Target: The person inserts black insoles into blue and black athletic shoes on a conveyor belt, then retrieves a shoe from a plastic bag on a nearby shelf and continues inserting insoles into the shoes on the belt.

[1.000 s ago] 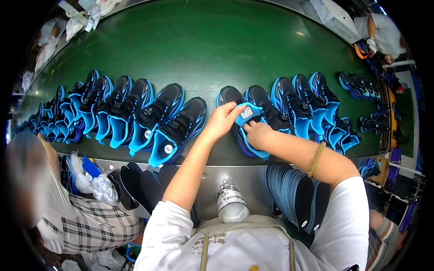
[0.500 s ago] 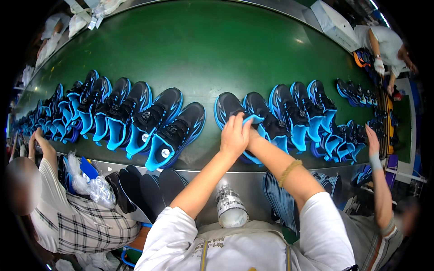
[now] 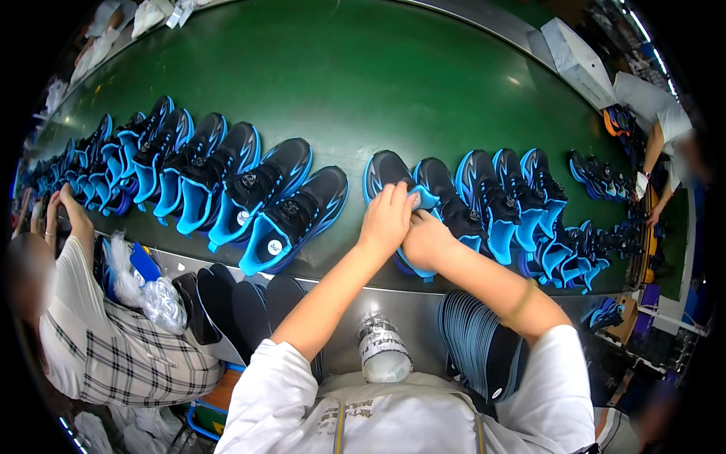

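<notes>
A black sneaker with a bright blue edge (image 3: 388,168) lies on the green table, toe away from me. My left hand (image 3: 387,221) grips its tongue and upper, fingers bent over the top. Close beside it, my right hand (image 3: 428,240) is closed at the shoe's collar; its fingertips are partly hidden. Both hands cover most of the shoe's opening. Matching sneakers (image 3: 484,197) stand just to the right. Left of my hands, across a gap, another sneaker (image 3: 302,216) shows its blue lining and a round white sticker inside.
A long row of sneakers (image 3: 204,163) runs left along the green table (image 3: 363,83). Insoles (image 3: 473,333) are stacked at the near edge, with dark ones (image 3: 246,306) to the left. A clear bottle (image 3: 383,352) stands before me. Co-workers (image 3: 136,356) sit or stand around.
My right hand has drawn back slightly and curled beside the left at the shoe's collar. The co-worker's raised hand on the right has left the view. The whole view has shifted a little.
</notes>
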Available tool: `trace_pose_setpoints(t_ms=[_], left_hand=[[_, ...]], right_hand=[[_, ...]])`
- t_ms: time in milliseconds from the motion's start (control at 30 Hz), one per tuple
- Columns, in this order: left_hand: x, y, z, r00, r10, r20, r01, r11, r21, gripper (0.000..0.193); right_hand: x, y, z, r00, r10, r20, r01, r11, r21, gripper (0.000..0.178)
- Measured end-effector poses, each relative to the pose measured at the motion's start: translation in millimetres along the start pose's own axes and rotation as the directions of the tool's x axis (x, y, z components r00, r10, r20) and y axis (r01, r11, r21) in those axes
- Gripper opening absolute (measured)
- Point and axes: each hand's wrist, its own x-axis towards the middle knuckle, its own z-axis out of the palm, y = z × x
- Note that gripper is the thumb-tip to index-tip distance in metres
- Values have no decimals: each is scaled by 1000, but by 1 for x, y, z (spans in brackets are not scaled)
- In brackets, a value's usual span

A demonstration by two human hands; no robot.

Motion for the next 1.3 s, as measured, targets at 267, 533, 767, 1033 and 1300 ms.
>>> trace_pose_setpoints(t_ms=[267,533,767,1033,1300], left_hand=[[30,1,-4,965,217,146,-198,971,-131,33],[37,0,-21,872,220,437,-194,975,-104,46],[26,3,-33,863,246,441,-180,966,-187,40],[6,18,-52,772,373,514,-628,573,526,22],[22,20,-34,664,286,690,-717,505,481,20]], right_hand=[[-35,-7,-30,888,14,460,-185,926,329,65],[-34,-15,-20,955,100,279,-214,883,417,67],[-102,-47,14,862,294,-414,-96,895,435,26],[-100,-57,12,845,255,-470,-51,914,403,31],[-28,-32,-16,931,276,239,-353,846,399,57]])
